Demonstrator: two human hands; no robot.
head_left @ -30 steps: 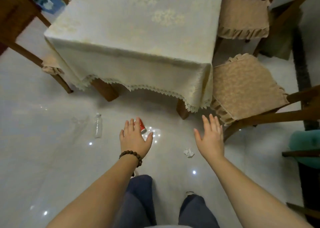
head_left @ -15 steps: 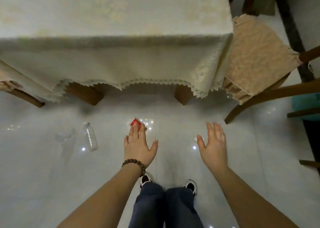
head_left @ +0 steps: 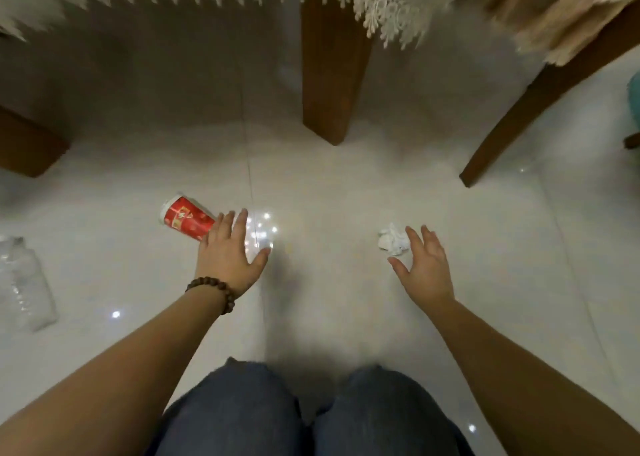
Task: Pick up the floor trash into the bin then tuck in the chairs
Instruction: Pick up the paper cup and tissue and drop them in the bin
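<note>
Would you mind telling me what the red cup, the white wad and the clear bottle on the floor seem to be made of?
Red cup: probably coated paper, with a matte printed wall and a white rolled rim.
White wad: likely tissue or thin paper, softly crumpled with irregular folds.
Clear bottle: seemingly thin plastic, see-through and glossy with ribbed walls.

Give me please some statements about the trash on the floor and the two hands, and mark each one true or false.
1. The red paper cup lies on its side on the floor. True.
2. The right hand already holds the crumpled tissue. False: its fingers are spread beside the tissue, not closed on it.
3. A clear plastic bottle lies at the far left. True.
4. The left hand wears no bracelet. False: a beaded bracelet circles its wrist.
5. A bin stands between the hands. False: no bin is in view.
</note>
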